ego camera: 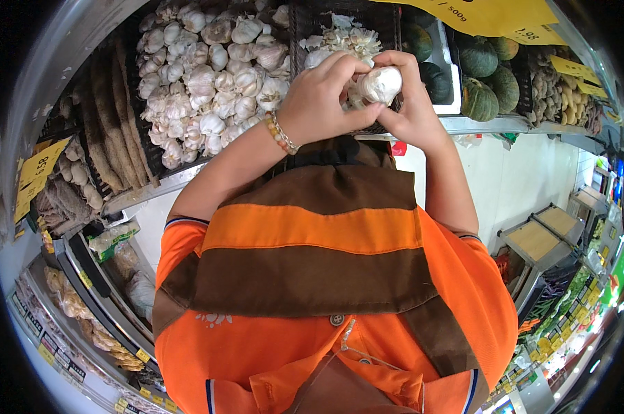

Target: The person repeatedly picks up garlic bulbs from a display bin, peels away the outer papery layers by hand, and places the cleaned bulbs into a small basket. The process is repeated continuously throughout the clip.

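Note:
A white garlic bulb [382, 85] is held up between both hands over the produce shelf. My left hand [332, 98], with a beaded bracelet at its wrist, curls around one side and its thumb touches the bulb. Against the other side press the thumb and fingers of my right hand [406, 98]. Beyond the hands, loose garlic skins [350, 36] lie in a dark basket. Beside that basket, a larger one is full of garlic bulbs [208, 77].
Long brown yams [105, 114] lie left of the garlic. Green pumpkins [478, 98] and ginger-like roots [555, 95] stand to the right. Yellow price signs [477, 15] hang above. A metal shelf edge [482, 124] runs before me; wooden-topped crates [537, 239] stand behind at right.

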The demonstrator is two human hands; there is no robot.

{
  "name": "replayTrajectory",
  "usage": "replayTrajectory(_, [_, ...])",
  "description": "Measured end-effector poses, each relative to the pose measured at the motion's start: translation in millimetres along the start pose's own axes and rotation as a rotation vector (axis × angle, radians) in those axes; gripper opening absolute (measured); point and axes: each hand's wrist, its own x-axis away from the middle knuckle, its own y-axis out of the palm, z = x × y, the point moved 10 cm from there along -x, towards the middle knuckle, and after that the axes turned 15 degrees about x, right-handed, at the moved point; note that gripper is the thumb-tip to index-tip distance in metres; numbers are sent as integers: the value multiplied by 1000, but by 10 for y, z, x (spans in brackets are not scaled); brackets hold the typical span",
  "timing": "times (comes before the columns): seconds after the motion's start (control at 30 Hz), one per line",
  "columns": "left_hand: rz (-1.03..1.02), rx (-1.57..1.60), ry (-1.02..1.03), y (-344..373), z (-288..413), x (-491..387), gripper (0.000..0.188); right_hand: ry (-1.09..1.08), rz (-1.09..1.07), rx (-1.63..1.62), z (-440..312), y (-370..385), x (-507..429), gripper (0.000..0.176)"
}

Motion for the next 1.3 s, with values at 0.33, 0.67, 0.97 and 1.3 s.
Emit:
replayTrajectory(0.33, [7, 1040, -637, 230, -511, 168, 21, 88, -56, -346, 55, -54, -49, 48])
replayTrajectory(0.67, [-344, 148, -211, 17, -129, -140, 27, 49, -61, -190, 63, 45, -31, 27])
replayTrajectory(0.97, [-426, -389, 15, 196, -11, -68, 17, 38, 25, 13, 13, 37, -80, 26])
replayTrajectory(1.3, [-301, -301, 119, 128, -49, -99, 16, 174, 89, -160, 232, 110, -113, 31])
